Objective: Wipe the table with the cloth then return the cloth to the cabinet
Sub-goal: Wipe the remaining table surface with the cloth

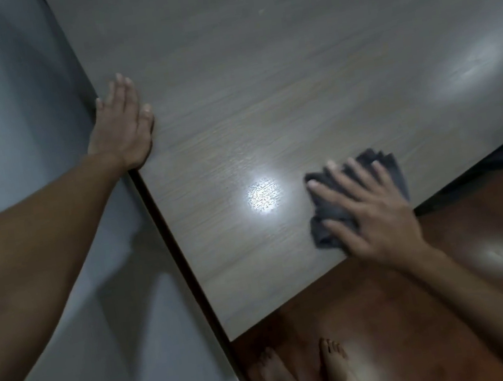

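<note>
Now your right hand (374,214) presses the grey cloth (328,211) flat on the desk (259,75)

Your fingers (336,177) lie spread and straight over the crumpled cloth, near the desk's front edge, beside a bright glare spot (263,195) on the wood-grain top. Your left hand (123,129) rests open at the desk's left edge, fingers together, by the grey wall (3,113). Your bare feet (334,370) stand on the reddish floor (463,240) below

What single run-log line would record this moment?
stage: wiping | right hand: flat, pressing grey cloth on table near its edge | left hand: flat on table's far-side edge
</note>
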Demonstrator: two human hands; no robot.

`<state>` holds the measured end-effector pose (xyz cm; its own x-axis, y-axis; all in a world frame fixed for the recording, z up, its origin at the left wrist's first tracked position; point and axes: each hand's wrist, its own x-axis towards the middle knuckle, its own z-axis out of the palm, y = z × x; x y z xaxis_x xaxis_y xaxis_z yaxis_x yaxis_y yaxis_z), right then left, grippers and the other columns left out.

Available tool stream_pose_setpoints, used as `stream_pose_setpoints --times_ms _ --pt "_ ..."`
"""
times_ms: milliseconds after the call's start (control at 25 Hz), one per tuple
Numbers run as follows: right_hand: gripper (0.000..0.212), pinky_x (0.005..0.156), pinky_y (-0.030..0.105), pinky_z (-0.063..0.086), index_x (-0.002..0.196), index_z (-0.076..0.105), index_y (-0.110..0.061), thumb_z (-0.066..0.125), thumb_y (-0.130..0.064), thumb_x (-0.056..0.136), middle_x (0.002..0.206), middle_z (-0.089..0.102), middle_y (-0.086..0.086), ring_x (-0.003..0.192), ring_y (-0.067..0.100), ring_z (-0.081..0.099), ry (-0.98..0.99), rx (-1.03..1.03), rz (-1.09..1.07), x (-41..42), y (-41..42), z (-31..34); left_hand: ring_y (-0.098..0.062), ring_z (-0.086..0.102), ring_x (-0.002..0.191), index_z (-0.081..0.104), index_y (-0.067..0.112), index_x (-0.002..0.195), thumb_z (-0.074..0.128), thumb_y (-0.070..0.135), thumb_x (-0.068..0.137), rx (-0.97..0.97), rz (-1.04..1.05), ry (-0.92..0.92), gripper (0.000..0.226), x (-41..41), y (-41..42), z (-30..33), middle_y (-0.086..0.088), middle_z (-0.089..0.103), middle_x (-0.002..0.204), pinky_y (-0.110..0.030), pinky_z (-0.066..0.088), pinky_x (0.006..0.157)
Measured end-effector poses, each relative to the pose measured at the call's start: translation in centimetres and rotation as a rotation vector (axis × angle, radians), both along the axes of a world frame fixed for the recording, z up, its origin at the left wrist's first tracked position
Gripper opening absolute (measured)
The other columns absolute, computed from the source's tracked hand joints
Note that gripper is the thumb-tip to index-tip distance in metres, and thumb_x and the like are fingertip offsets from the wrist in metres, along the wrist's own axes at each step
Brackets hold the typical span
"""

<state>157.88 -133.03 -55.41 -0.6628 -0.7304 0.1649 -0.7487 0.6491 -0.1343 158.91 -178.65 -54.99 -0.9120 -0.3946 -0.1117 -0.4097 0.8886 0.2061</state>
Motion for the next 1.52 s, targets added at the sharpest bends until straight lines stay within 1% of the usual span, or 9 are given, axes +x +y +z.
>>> stream_pose_setpoints --times_ms 200,280,400,600,800,920,1080,1240,1520 --pt "0.071 0.124 0.057 0.016 0.158 0.033 -0.037 0.016 -0.073 0.099 0.167 0.028 0.004 0.152 0.035 0.028 -0.077 0.097 -0.275 -11.3 8.0 0.7 -0.022 -0.007 0.153 -0.001 0.004 0.157 0.015 0.034 0.108 0.013 0.005 0.029 0.06 -0.1 0.3 0.2 -0.011 -0.008 0.166 -0.041 -0.008 0.123" --pt "0.072 0.124 0.059 0.015 0.159 0.031 -0.037 0.015 -0.072 0.099 0.167 0.027 0.004 0.153 0.036 0.027 -0.093 0.115 -0.333 -12.1 8.2 0.7 -0.021 -0.008 0.153 -0.002 0.005 0.157 0.014 0.034 0.108 0.01 0.005 0.032 0.059 -0.1 0.3 0.0 -0.01 -0.008 0.166 -0.041 -0.008 0.123" --pt "0.069 0.124 0.06 0.016 0.159 0.031 -0.036 0.018 -0.069 0.099 0.167 0.029 0.006 0.152 0.037 0.026 -0.058 0.099 -0.372 -9.5 6.3 0.4 -0.02 -0.008 0.153 -0.002 0.006 0.157 0.013 0.035 0.108 0.009 0.008 0.026 0.059 -0.2 0.1 -0.3 -0.009 -0.009 0.166 -0.041 -0.008 0.123" --pt "0.068 0.123 0.062 0.018 0.158 0.036 -0.031 0.033 -0.064 0.099 0.167 0.027 0.007 0.154 0.038 0.024 -0.036 0.038 -0.182 -0.2 -1.1 0.8 -0.02 -0.008 0.153 -0.001 0.007 0.158 0.014 0.036 0.108 0.026 -0.003 0.035 0.06 0.0 0.1 -0.5 -0.008 -0.009 0.166 -0.042 -0.008 0.123" --pt "0.073 0.121 0.065 0.017 0.158 0.036 -0.03 0.043 -0.065 0.095 0.168 0.026 0.009 0.155 0.039 0.02 -0.118 0.041 -0.03 8.1 -12.1 1.1 -0.02 -0.008 0.153 0.002 0.007 0.158 0.02 0.035 0.108 0.053 0.013 0.021 0.06 0.2 0.9 -0.1 -0.008 -0.007 0.166 -0.042 -0.009 0.123" --pt "0.076 0.121 0.066 0.016 0.159 0.036 -0.028 0.043 -0.067 0.094 0.167 0.026 0.012 0.155 0.04 0.02 -0.129 0.054 -0.002 7.4 -17.9 1.7 -0.02 -0.011 0.153 -0.002 0.008 0.158 0.019 0.037 0.107 0.047 -0.001 -0.011 0.062 0.0 0.2 0.3 -0.008 -0.011 0.166 -0.044 -0.01 0.123" --pt "0.083 0.121 0.068 0.014 0.16 0.033 -0.031 0.043 -0.074 0.09 0.168 0.026 0.011 0.154 0.041 0.02 -0.117 0.104 0.126 6.0 -20.9 1.6 -0.014 -0.016 0.151 -0.01 0.012 0.157 0.01 0.042 0.106 0.031 -0.144 -0.146 0.063 -0.7 -2.7 1.5 -0.004 -0.019 0.164 -0.039 -0.012 0.122" --pt "0.087 0.12 0.069 0.014 0.158 0.038 -0.03 0.051 -0.072 0.083 0.166 0.029 0.012 0.153 0.042 0.023 -0.106 0.05 0.161 3.4 -24.5 1.3 -0.015 -0.018 0.151 -0.011 0.008 0.156 0.01 0.04 0.107 0.054 -0.077 -0.096 0.062 -4.4 -6.4 1.6 -0.007 -0.02 0.164 -0.036 -0.012 0.122" --pt "0.081 0.122 0.065 0.005 0.162 0.025 -0.032 0.043 -0.061 0.088 0.17 0.017 0.011 0.156 0.039 0.013 -0.131 0.108 0.189 -3.6 -35.8 1.2 -0.017 -0.014 0.152 -0.007 0.008 0.157 0.013 0.035 0.108 0.006 -0.038 -0.025 0.06 -9.7 -11.6 0.6 -0.007 -0.012 0.166 -0.041 -0.01 0.123"
